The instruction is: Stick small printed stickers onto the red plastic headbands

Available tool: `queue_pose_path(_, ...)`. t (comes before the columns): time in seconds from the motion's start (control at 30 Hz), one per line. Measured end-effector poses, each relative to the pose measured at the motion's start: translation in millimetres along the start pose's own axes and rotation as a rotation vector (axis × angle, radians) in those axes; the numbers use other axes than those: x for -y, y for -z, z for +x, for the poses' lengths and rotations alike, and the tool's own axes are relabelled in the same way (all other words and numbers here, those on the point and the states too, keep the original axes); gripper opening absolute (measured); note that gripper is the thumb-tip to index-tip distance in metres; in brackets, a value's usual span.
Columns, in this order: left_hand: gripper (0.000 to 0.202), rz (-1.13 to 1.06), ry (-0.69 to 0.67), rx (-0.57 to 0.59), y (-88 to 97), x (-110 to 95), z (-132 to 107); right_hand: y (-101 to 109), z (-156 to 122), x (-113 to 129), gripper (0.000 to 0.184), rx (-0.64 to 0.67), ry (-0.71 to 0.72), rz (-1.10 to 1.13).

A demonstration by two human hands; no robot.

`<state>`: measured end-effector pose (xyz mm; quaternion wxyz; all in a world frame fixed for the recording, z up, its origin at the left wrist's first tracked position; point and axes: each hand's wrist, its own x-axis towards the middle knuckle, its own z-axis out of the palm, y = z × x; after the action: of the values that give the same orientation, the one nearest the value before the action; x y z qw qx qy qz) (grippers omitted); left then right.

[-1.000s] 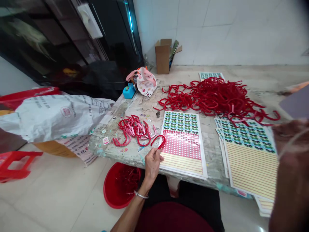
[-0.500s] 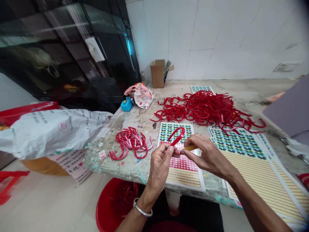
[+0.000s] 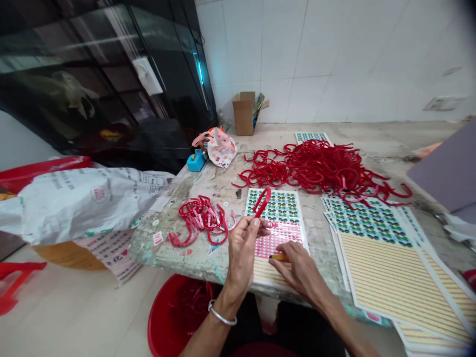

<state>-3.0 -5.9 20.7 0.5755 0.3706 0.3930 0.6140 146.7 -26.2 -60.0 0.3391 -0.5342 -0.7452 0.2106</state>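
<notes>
Looking through the head view: pinching a curved red band [image 3: 263,202] near its lower end between thumb and fingers of the left hand [image 3: 243,248], raising its loop above the printed sticker sheet [image 3: 290,203] at the front of the bench [image 3: 316,243]. Gripping a slim yellow piece [image 3: 281,257] between thumb and forefinger of the right hand [image 3: 297,267], poising low over the sheet's lower part, not showing clearly whether touching it.

Judging by the thin build, probably weighing very little. Looking springy rather than limp: holding a curve from one gripped end, so likely flexing and rebounding instead of sagging. Showing a slight gloss, so possibly slipping or twisting between fingertips. Seeming unlikely to shatter, but perhaps kinking under a hard squeeze at the bend. Calling for a light pinch close to one end, leaving the rest of the strip uncovered.

Seeing similar pieces tangling in the heap of red bands [image 3: 323,168] beyond the sheet and in the small cluster [image 3: 204,218] to its left; probably needing picking out by a free end and drawing clear gently.
</notes>
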Motion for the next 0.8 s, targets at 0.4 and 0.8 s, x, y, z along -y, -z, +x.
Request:
queue_pose_path(0.4, 0.015, 0.013, 0.087, 0.019, -0.1, 19.0, -18.8, 1.7, 15.6, 41.4, 0.015, -0.283, -0.556, 1.375)
queue_pose_path(0.8, 0.021, -0.023, 0.216, 0.032, 2.8, 22.5, -33.0, 33.2, 14.5, 53.7, 0.011, -0.313, -0.161, 0.68)
